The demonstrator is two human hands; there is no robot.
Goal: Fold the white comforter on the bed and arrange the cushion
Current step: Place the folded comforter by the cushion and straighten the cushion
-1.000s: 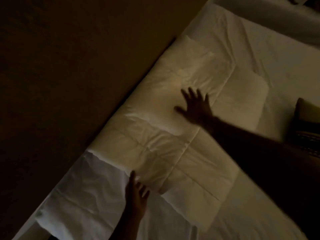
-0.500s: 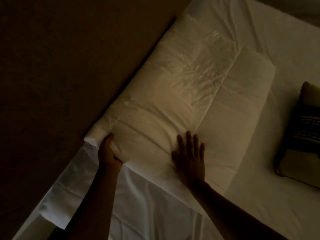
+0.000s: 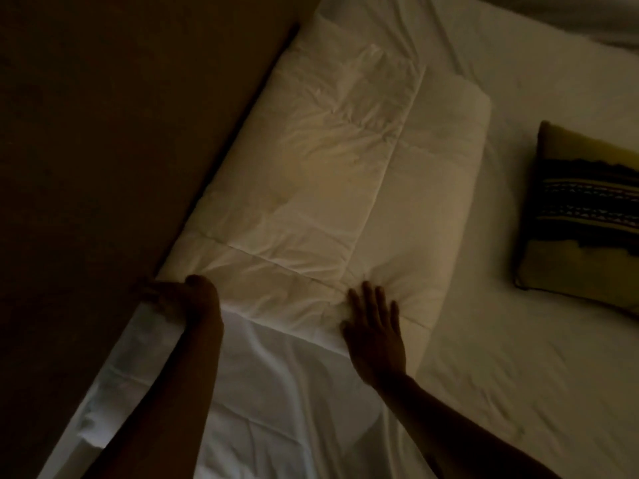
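**Both hands now at the near edge of the folded comforter**

A second ago our right hand [image 3: 375, 335] was stretched out to the middle of the comforter [image 3: 321, 188]; now it lies flat at the near edge, about 5 o'clock of the bundle, fingers straight and slightly spread, pressing the fabric down. Our left hand [image 3: 183, 297] has slid from mid-edge to the 7 o'clock corner, fingers curled round it at the bed's side. We judge the folding all but done, with squaring and smoothing in hand.

The comforter is a thick, puffy rectangle, quilted in stitched panels, finely crinkled on top, its far corner rounded. It lies along the bed's edge on a smooth, lightly creased sheet [image 3: 276, 392].

The cushion [image 3: 587, 216], at 3 o'clock and well apart, is square, tan with dark woven bands, untouched.
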